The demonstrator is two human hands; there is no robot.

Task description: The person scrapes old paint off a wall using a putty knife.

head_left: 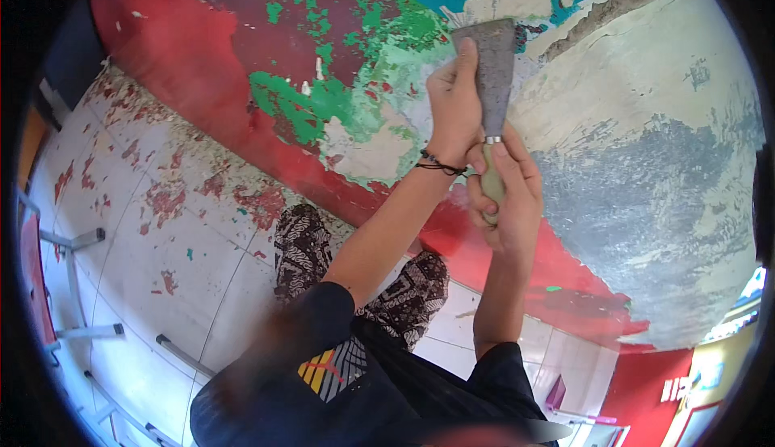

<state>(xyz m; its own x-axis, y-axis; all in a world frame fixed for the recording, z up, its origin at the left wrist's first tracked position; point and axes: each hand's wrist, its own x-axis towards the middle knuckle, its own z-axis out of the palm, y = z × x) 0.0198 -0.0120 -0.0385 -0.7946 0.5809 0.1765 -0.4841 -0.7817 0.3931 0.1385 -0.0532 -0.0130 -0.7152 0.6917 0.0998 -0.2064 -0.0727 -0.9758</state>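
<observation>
A metal scraper (494, 67) with a wide grey blade is pressed flat against a wall (646, 172) of peeling red, green and blue paint. My right hand (508, 188) is wrapped around the scraper's pale handle below the blade. My left hand (454, 104), a dark cord on its wrist, pushes with its fingers on the blade's left side. The blade's top edge meets a bare pale patch where the paint is gone.
Paint flakes lie scattered on the white tiled floor (137, 229) at the left. Metal ladder rails (77, 285) stand at the far left. My patterned trouser legs (303, 245) are below the hands. A red wall section (646, 382) sits low right.
</observation>
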